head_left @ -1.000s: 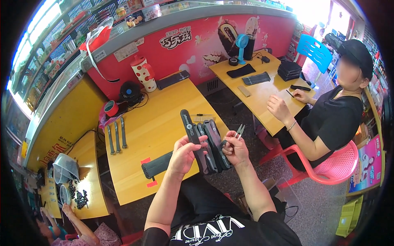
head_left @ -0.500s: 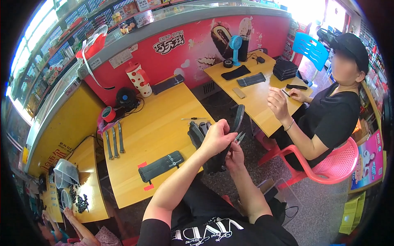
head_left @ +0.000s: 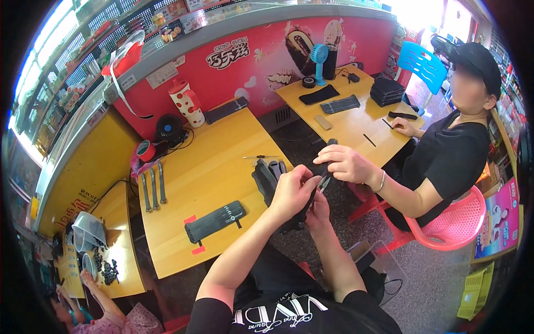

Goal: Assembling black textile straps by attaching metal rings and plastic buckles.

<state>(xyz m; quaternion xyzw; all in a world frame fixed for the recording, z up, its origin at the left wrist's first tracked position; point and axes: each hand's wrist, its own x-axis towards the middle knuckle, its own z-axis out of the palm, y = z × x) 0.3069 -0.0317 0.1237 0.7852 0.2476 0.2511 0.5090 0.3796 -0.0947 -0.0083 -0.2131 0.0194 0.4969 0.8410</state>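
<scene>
My left hand (head_left: pixel 293 190) is closed at the near right corner of my table, pinching black fabric (head_left: pixel 295 221) that hangs below it. Just right of it, my right hand (head_left: pixel 318 211) is closed around small snips (head_left: pixel 324 183), whose pointed metal tips stick up between my fingers; their handles are hidden. A co-worker's hand (head_left: pixel 347 164) reaches in from the right and grips the upper end of a black strip (head_left: pixel 331 146) beside my fingers. Against my left hand, at the table edge, lies a bundle of dark fabric pieces (head_left: pixel 267 179).
On my table (head_left: pixel 189 172) lie a flat black pouch (head_left: pixel 216 221) between red tape marks, three grey strips (head_left: pixel 154 188), a slim pointed tool (head_left: pixel 262 157), a black fan (head_left: pixel 169 129) and a spotted cup (head_left: pixel 187 104). The co-worker's table (head_left: pixel 350 122) holds stacked black pieces (head_left: pixel 386 92).
The co-worker's one hand has come left from over their table to the black strip by my hands. A thin dark strip now lies on their table. My hands have barely moved.
</scene>
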